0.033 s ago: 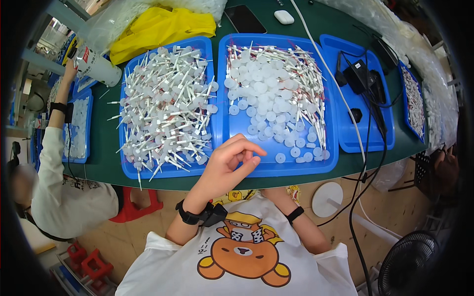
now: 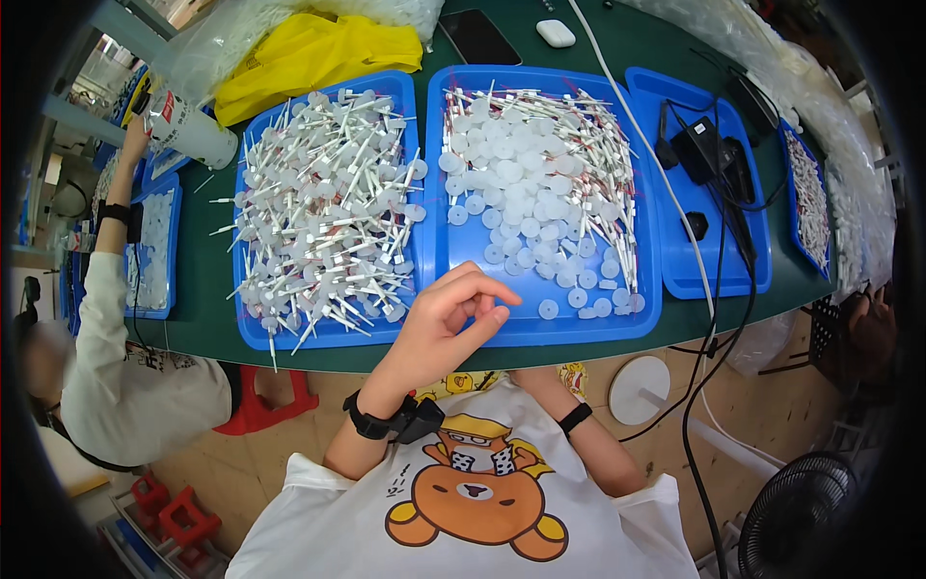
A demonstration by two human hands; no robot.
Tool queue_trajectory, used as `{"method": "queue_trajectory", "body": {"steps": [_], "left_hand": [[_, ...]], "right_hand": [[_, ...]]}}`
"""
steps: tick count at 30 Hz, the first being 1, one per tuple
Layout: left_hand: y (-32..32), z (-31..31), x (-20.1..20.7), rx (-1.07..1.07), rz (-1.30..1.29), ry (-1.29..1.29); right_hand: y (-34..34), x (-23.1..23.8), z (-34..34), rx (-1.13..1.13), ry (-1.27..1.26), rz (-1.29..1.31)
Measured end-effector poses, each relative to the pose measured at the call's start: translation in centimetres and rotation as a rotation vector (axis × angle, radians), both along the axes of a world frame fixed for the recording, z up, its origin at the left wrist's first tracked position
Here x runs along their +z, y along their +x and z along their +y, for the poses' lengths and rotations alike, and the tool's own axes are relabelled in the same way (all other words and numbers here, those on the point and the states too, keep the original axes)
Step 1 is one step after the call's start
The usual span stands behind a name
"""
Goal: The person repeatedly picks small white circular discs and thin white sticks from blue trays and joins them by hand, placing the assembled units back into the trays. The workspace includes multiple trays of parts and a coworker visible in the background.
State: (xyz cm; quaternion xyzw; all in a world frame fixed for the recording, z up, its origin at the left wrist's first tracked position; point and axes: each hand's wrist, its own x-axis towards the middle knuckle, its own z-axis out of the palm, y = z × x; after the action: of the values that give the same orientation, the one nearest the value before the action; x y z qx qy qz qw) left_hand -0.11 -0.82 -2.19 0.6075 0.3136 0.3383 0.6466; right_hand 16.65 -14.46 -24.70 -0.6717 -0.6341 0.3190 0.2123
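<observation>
My left hand (image 2: pixel 455 317) hovers at the front edge of the middle blue tray (image 2: pixel 463 261). Its fingers curl loosely, thumb and index tips apart, with nothing between them. Beyond it in this tray lie a pile of translucent white discs (image 2: pixel 516 183) and thin white sticks with reddish wires (image 2: pixel 610 207). The left blue tray (image 2: pixel 253 333) is heaped with white sticks with discs on them (image 2: pixel 328 212). My right hand (image 2: pixel 529 376) is down at the table's front edge above my lap; its fingers are hidden.
At the right, a blue tray (image 2: pixel 680 275) holds a black power adapter (image 2: pixel 702 147) and cables. A phone (image 2: pixel 479 39), a white earbud case (image 2: pixel 555 34) and a yellow bag (image 2: pixel 318 63) lie at the back. A co-worker's arm (image 2: pixel 101 280) reaches at the left. A black fan (image 2: pixel 799 516) stands lower right.
</observation>
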Motion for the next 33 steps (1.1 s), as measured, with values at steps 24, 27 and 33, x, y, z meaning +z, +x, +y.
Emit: {"method": "queue_trajectory", "body": {"steps": [24,27,33], "left_hand": [[-1.1,-1.5,2.3,-0.326,0.079,0.038],[-0.8,-1.8,3.1,-0.354,0.043,-0.124],[-0.9,-2.3,2.0,-0.08,-0.106,-0.347]], "right_hand": [[2.6,25.9,0.8,0.084,-0.036,0.574],[1.9,26.9,3.3,-0.03,0.28,0.488],[1.4,28.2,6.0,-0.035,0.227,0.32]]}}
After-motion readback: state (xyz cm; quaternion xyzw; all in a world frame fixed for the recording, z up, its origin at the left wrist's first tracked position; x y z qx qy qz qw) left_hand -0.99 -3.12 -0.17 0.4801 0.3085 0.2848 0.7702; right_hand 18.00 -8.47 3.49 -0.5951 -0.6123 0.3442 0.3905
